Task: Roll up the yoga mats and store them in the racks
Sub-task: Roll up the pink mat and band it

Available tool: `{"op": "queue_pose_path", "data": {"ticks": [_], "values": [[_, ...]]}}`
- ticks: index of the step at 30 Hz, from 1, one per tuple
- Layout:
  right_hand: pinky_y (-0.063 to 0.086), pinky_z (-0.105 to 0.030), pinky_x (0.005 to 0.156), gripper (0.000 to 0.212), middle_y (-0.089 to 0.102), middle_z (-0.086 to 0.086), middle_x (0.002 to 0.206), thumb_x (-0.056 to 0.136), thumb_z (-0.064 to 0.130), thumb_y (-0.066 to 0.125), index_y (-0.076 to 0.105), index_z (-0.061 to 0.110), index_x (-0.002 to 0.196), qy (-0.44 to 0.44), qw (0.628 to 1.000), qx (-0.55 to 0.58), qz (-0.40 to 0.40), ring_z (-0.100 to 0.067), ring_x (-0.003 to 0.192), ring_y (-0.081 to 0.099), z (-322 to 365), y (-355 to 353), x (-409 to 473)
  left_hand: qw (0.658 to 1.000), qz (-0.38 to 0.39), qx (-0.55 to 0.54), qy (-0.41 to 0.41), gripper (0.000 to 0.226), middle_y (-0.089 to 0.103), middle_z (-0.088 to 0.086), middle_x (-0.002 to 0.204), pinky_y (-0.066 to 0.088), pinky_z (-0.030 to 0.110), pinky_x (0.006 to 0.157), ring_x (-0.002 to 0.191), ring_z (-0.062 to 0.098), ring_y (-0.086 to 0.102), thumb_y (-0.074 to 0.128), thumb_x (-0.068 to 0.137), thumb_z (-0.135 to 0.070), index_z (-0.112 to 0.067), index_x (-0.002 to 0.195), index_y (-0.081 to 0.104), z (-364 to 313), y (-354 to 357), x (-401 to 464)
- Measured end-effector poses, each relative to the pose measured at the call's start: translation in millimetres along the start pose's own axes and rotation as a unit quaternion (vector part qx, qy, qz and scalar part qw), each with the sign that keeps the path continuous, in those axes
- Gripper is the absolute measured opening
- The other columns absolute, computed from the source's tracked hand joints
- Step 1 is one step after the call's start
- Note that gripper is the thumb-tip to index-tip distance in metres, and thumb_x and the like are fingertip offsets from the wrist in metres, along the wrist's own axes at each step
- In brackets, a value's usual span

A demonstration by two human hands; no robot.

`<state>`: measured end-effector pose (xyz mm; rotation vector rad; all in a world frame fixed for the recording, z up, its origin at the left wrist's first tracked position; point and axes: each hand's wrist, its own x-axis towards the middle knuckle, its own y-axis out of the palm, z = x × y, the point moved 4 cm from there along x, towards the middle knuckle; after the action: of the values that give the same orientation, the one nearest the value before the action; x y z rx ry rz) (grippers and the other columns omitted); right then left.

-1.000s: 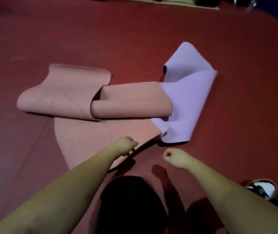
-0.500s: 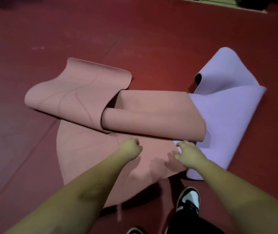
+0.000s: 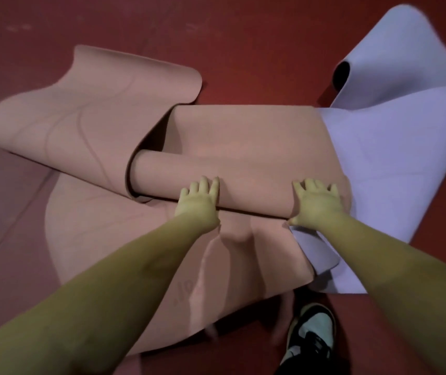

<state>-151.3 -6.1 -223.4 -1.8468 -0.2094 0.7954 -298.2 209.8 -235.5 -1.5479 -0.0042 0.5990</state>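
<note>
At frame centre, both hands, left (image 3: pixel 199 202) and right (image 3: pixel 316 202), press flat-fingered on the rolled pink rubber yoga mat (image 3: pixel 243 169). Its right edge overlaps the lilac foam mat (image 3: pixel 395 158); bare red floor (image 3: pixel 243 50) lies above.

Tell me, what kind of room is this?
Probably a yoga or exercise studio. A pink yoga mat and a purple yoga mat lie half rolled on a wide red padded-looking floor, and both hands press on the pink one.

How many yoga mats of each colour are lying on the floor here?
Pink mat: 1
Lilac mat: 1
Total: 2 mats, both loosely crumpled, with the pink one overlapping the lilac one.
</note>
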Motion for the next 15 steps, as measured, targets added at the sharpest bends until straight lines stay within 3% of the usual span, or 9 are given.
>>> {"op": "queue_pose_path", "data": {"ticks": [2, 6, 8, 11, 15], "values": [[0.018, -0.052, 0.115, 0.119, 0.023, -0.007, 0.154, 0.067, 0.071, 0.071, 0.013, 0.018, 0.155, 0.002, 1.000, -0.002, -0.003, -0.025, 0.143, 0.020, 4, 3, 4, 0.999, -0.014, 0.035, 0.001, 0.097, 0.018, 0.012, 0.157, 0.030, 0.042, 0.105, 0.134, 0.032, 0.032, 0.061, 0.088, -0.045, -0.010, 0.157, 0.002, 1, -2, 0], [0.014, -0.058, 0.115, 0.121, 0.003, -0.007, 0.162, 0.072, 0.061, 0.075, 0.000, 0.016, 0.156, 0.005, 0.999, 0.017, 0.033, -0.028, 0.150, 0.005, 9, 20, 16, 0.999, 0.019, 0.034, 0.012, 0.093, 0.019, 0.008, 0.156, 0.031, 0.042, 0.102, 0.130, 0.031, 0.033, 0.064, 0.083, -0.041, -0.011, 0.155, 0.012, 7, -3, 8], [0.021, -0.056, 0.114, 0.102, 0.014, -0.007, 0.160, 0.083, 0.045, 0.070, 0.004, 0.018, 0.156, -0.001, 1.000, 0.021, 0.001, -0.027, 0.147, 0.016, 8, 31, 19, 0.999, 0.037, 0.029, 0.016, 0.095, 0.016, 0.007, 0.158, 0.031, 0.043, 0.104, 0.132, 0.031, 0.033, 0.065, 0.081, -0.041, -0.013, 0.155, 0.012, 8, 1, 8], [0.033, -0.047, 0.106, 0.075, 0.043, -0.007, 0.145, 0.085, 0.031, 0.068, 0.033, 0.016, 0.149, -0.033, 0.994, 0.052, -0.091, -0.027, 0.132, 0.040, 2, 33, 15, 0.999, 0.025, 0.036, 0.004, 0.097, 0.005, 0.005, 0.163, 0.026, 0.046, 0.111, 0.142, 0.033, 0.022, 0.066, 0.084, -0.037, -0.016, 0.156, 0.004, 11, -1, 6], [0.028, -0.047, 0.107, 0.058, 0.056, -0.011, 0.134, 0.082, 0.017, 0.068, 0.051, 0.015, 0.138, -0.032, 0.983, 0.081, -0.161, -0.031, 0.122, 0.051, -34, -17, 8, 0.998, -0.013, -0.011, -0.059, 0.105, -0.008, 0.007, 0.164, 0.013, 0.057, 0.119, 0.150, 0.035, -0.003, 0.068, 0.088, -0.040, -0.020, 0.156, -0.009, 15, -26, 2]]}}
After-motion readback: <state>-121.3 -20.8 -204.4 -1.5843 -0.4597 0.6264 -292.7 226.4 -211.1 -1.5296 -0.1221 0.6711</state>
